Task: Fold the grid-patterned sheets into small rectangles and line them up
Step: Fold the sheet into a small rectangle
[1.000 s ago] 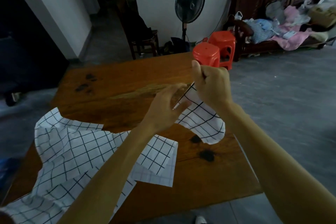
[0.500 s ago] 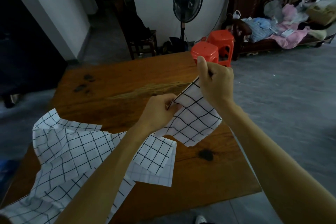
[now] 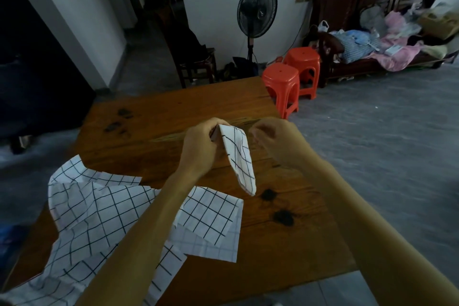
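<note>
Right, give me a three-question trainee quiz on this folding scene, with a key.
1. True or false: the right hand grips the folded grid sheet.
2. Multiple choice: where do the unfolded grid sheets lie? A) on the near left part of the wooden table B) on the orange stools C) on the floor
3. Fill in: the folded grid sheet hangs from the ____ hand.

Key: 1 false; 2 A; 3 left
</note>
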{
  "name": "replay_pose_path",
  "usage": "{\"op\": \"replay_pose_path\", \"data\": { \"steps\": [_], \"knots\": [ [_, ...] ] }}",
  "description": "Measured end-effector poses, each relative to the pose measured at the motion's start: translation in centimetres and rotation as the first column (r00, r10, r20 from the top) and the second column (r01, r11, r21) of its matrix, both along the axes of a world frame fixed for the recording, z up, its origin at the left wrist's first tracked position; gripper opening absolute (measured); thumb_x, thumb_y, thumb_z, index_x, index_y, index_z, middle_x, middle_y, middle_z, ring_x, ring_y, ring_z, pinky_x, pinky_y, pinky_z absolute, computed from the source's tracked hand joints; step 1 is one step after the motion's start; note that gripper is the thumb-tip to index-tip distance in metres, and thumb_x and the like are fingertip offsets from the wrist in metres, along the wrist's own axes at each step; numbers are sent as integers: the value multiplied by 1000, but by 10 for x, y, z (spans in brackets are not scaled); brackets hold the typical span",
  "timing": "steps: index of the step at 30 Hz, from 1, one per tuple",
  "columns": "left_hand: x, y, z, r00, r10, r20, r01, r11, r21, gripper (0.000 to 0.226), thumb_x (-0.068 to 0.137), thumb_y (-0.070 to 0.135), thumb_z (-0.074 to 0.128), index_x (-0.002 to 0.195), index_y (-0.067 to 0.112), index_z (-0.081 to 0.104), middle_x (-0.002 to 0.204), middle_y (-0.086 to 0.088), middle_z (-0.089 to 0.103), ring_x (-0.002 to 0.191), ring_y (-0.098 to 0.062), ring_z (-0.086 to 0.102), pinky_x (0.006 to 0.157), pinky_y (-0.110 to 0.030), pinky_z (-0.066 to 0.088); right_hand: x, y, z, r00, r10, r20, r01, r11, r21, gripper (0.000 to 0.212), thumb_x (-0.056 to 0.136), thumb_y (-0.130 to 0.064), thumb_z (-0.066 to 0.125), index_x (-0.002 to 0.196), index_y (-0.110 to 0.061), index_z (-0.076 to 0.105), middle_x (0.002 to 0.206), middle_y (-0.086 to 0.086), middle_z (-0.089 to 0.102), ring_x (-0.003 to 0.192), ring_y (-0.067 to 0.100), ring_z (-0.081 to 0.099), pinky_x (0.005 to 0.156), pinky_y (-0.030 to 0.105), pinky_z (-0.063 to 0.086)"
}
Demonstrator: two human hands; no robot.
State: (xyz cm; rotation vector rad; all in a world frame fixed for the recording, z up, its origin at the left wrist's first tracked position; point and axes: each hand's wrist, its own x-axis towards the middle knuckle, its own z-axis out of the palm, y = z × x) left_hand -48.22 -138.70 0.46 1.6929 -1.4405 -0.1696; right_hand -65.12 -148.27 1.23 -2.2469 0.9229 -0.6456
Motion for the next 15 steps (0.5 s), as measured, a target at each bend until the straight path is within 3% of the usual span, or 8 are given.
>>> {"op": "replay_pose_path", "data": {
  "steps": [3, 7, 9, 11, 13, 15],
  "knots": [
    [5, 3, 3, 999, -34, -37, 32, 999, -30, 7, 92, 11, 61, 92, 18, 60, 83, 15, 62, 78, 5, 60, 65, -15, 50, -3, -8, -17, 999, 2, -47, -3, 1000, -21, 31, 95, -9, 52, 124, -18, 60, 107, -7, 64, 95, 9, 62, 81, 23, 53],
    [19, 5, -2, 1000, 13, 10, -12, 994, -109, 4, 89, 0, 62, 91, 2, 60, 85, 1, 66, 74, 6, 60, 67, -9, 48, -5, -8, -30, 959, 121, -257, -113, 993, 47, 78, 83, 5, 58, 148, -30, 31, 142, -1, 44, 127, 18, 46, 95, 26, 45],
    [28, 4, -9, 991, 109, 76, -100, 988, -118, 5, 87, -4, 64, 92, -4, 62, 88, -8, 67, 78, 10, 55, 68, -2, 45, -7, -5, -36, 928, 211, -307, -178, 975, 134, 98, 79, 0, 67, 152, -36, 13, 154, -1, 28, 134, 20, 38, 100, 33, 46],
    [27, 4, -9, 983, 183, 32, -181, 981, -66, 7, 90, -1, 60, 95, -3, 63, 91, -9, 66, 76, 2, 55, 65, -1, 43, -8, 1, -39, 912, 280, -299, -248, 958, 141, 109, 78, -15, 78, 152, -38, 2, 157, -3, 19, 135, 20, 36, 103, 37, 45],
    [22, 5, -8, 962, 252, -104, -249, 968, 39, 10, 94, 5, 55, 99, 2, 63, 96, -7, 64, 80, -7, 56, 63, -7, 45, -6, 6, -42, 916, 319, -242, -295, 947, 128, 109, 76, -32, 81, 153, -34, 4, 157, -2, 20, 136, 18, 34, 107, 37, 38],
    [18, 6, -8, 915, 302, -266, -272, 951, 145, 13, 95, 4, 53, 103, 6, 62, 103, -11, 64, 89, -20, 60, 73, -24, 52, -4, 14, -41, 950, 289, -115, -277, 955, 108, 92, 76, -34, 79, 150, -25, 26, 151, 2, 35, 134, 17, 39, 108, 35, 36]
  ]
}}
